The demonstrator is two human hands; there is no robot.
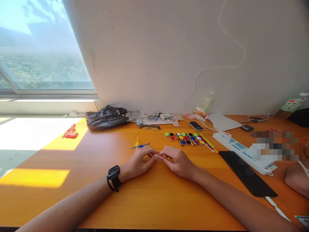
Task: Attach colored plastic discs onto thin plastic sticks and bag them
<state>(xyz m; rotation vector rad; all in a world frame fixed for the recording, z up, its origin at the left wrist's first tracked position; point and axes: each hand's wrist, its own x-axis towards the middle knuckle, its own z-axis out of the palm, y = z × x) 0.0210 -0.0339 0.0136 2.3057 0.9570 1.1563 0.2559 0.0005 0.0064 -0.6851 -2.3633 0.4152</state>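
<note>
Head view: left hand [139, 162] and right hand [180, 162] pinch small white piece [155, 155], fingers narrow, likely to keep it steady. Blue-yellow piece [137, 144] just past left fingers. Bright discs [183, 142], thin sticks [207, 143] past right fingers, maybe grouped for easy grabbing. Bottle label [293, 104], far right of fingers: words too tiny to read.
</note>
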